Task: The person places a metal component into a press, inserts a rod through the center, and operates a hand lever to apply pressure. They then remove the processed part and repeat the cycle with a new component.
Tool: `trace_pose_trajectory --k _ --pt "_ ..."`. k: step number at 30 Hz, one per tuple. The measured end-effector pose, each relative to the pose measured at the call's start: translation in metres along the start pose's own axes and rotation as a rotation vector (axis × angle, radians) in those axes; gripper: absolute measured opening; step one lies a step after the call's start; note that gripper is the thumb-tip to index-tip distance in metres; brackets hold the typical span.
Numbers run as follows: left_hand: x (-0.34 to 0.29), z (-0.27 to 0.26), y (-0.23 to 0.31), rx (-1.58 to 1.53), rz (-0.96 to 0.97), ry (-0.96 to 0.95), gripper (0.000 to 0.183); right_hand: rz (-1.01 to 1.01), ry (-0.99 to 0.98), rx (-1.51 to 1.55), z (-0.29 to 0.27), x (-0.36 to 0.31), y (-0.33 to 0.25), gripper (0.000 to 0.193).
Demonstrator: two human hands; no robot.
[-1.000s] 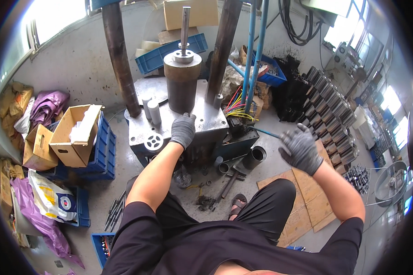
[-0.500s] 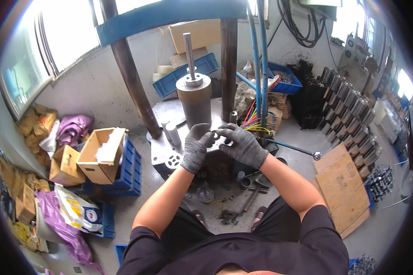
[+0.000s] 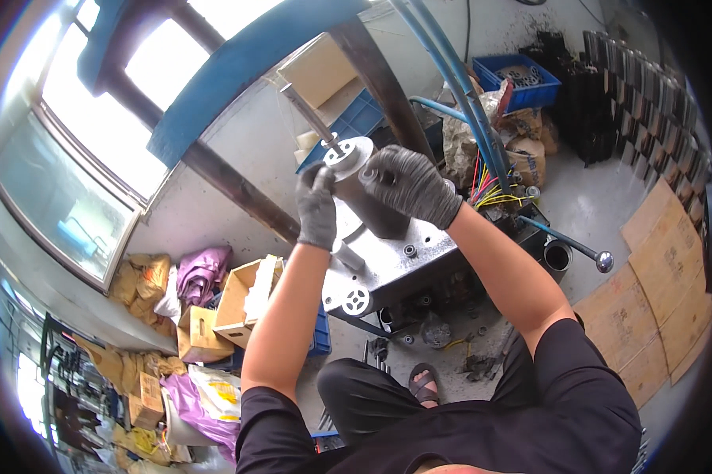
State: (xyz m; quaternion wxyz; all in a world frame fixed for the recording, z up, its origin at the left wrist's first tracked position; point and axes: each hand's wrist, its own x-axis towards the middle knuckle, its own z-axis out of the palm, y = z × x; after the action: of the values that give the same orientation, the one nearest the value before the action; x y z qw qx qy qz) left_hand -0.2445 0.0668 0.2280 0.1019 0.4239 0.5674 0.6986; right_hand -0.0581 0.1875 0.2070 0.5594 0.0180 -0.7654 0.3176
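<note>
Both my hands wear grey knit gloves and are raised around the top of a metal cylinder [image 3: 378, 209], which stands on the press table [image 3: 419, 251]. An upright steel rod [image 3: 310, 112] rises from a holed disc [image 3: 337, 156] on the cylinder. My right hand [image 3: 410, 188] is closed at the rim's right side, its fingertips pinching what looks like a small metal ring [image 3: 369, 175], partly hidden and blurred. At the rim's left side is my left hand [image 3: 317, 208], its fingers bent and pressed together; whatever they hold is hidden.
A spoked disc [image 3: 356, 299], a short cylinder [image 3: 346, 257] and a nut-like ring [image 3: 410, 250] lie on the table. Press columns [image 3: 384, 87] flank the work. A ball-ended lever [image 3: 603, 261] juts out at right. Cardboard sheets [image 3: 629, 332] lie on the floor; boxes [image 3: 241, 304] stand at left.
My hands have risen from the table's front to the cylinder's top and moved apart, one on each side. The view has turned and shifted, bringing the press frame closer.
</note>
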Motion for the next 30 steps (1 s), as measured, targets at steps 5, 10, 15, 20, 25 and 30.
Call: trace_pose_trajectory --k 5,10,15,20,25,30 --pt "0.074 0.038 -0.011 0.386 -0.022 0.163 0.035 0.219 0.112 -0.027 -0.021 0.008 0.030 0.023" --pt "0.098 0.047 -0.043 0.661 0.022 0.187 0.030 0.275 0.121 -0.099 -0.021 0.005 0.048 0.023" --pt "0.098 0.028 -0.060 0.449 0.217 0.261 0.025 0.180 0.161 -0.135 0.015 0.001 0.063 0.024" --pt "0.085 0.040 -0.019 -0.031 0.289 0.432 0.037 0.201 0.145 -0.191 0.037 -0.001 0.061 0.025" --pt "0.068 0.054 0.022 -0.155 0.245 0.466 0.040 0.202 0.134 -0.200 0.046 -0.003 0.063 0.018" --pt "0.055 0.065 0.042 -0.112 0.187 0.448 0.033 0.133 0.095 -0.260 0.044 -0.002 0.060 0.017"
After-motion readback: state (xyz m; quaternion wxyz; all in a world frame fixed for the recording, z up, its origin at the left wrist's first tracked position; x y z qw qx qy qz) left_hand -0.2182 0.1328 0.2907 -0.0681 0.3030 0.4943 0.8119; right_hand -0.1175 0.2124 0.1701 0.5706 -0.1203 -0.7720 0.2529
